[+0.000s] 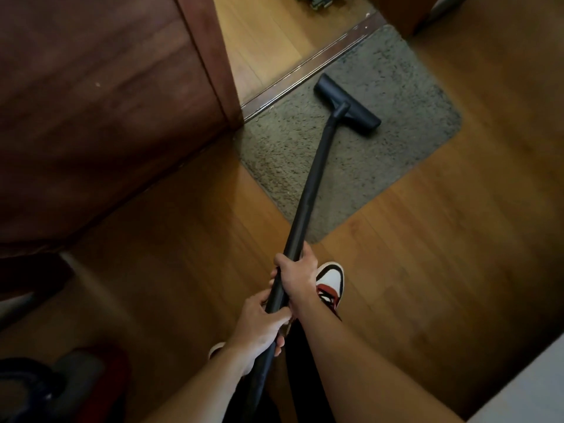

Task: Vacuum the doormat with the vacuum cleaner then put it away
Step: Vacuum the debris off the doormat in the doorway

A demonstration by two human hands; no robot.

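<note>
Nozzle (348,100) on doormat (396,141), vacuuming midway; left hand (262,325) and right hand (297,276) curl fingers round tube (314,178); putting away not done.

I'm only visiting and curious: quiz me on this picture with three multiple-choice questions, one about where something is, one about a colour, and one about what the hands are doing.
1. Where is the vacuum head?
A. hung on a wall
B. on the doormat
C. inside a cupboard

2. What colour is the vacuum tube?
A. black
B. white
C. yellow

3. What are the left hand and right hand doing?
A. both grip the tube
B. both hang empty
C. one grips, the other is spread open

Answers:
1 B: the head lies on the grey pile of the mat.
2 A: the tube is black wherever it shows.
3 A: the fingers of both hands curl round the tube, the right hand nearer the head.
</note>
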